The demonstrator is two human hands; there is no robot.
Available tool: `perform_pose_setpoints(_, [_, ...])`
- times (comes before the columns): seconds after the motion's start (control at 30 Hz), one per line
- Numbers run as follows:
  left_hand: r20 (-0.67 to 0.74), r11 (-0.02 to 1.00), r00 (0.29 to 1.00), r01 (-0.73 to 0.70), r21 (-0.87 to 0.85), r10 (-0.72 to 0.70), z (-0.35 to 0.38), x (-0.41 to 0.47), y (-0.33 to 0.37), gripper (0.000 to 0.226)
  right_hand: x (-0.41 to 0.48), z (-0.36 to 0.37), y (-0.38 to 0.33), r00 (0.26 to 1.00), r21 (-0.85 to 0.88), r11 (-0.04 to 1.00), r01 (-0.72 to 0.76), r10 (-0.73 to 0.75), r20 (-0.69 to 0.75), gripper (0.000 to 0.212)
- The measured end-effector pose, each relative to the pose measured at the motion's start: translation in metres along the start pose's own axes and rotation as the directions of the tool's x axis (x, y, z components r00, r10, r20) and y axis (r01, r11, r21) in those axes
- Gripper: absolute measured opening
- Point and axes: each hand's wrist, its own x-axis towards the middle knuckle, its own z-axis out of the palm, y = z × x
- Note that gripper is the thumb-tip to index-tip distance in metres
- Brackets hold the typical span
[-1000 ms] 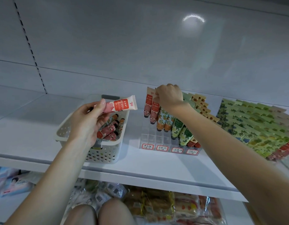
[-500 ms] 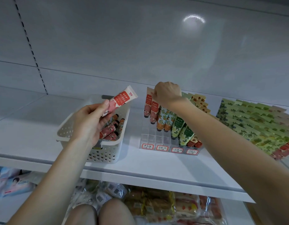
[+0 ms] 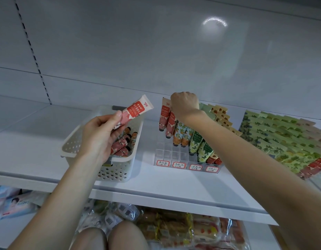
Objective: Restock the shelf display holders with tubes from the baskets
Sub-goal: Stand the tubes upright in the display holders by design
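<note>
My left hand point(image 3: 99, 136) holds a pink and red tube point(image 3: 135, 110) above the white perforated basket point(image 3: 118, 169), its crimped end pointing up and right. More pink tubes point(image 3: 121, 145) lie inside the basket. To the right stands a clear display holder point(image 3: 185, 159) with labelled slots, holding pink, orange-patterned and green tubes. My right hand point(image 3: 184, 104) is curled over the tops of the tubes at the holder's back left, beside two upright pink tubes point(image 3: 166, 120). What its fingers hold is hidden.
A second display of green and yellow tubes point(image 3: 282, 139) fills the shelf at the right. The white shelf point(image 3: 29, 141) stretches left of the basket. Packaged goods point(image 3: 174, 230) lie on the lower shelf, and my knees point(image 3: 109, 237) show at the bottom.
My left hand has tilted the pink tube from nearly level to pointing up and right, lifting it slightly. My right hand has stayed at the holder's back left, edging a little up.
</note>
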Motion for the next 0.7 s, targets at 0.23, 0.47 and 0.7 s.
perform_pose_setpoints(0.23, [0.044, 1.000, 0.999, -0.003, 0.012, 0.003, 0.0012, -0.0006, -0.0008, 0.012, 0.0051, 0.0031, 0.0052, 1.000, 0.045, 0.999, -0.017, 0.016, 0.024, 0.028])
perform_pose_setpoints(0.47, [0.013, 0.999, 0.999, -0.036, -0.032, 0.037, -0.0004, -0.0004, 0.0007, 0.012, 0.0060, 0.0029, 0.0044, 0.999, 0.031, 0.999, -0.024, 0.023, 0.030, 0.034])
perform_pose_setpoints(0.7, [0.032, 1.000, 0.999, -0.015, -0.014, 0.016, 0.0012, -0.0042, 0.0032, 0.011, 0.0055, -0.0032, 0.0093, 0.996, 0.151, 0.988, -0.029, 0.016, 0.092, 0.016])
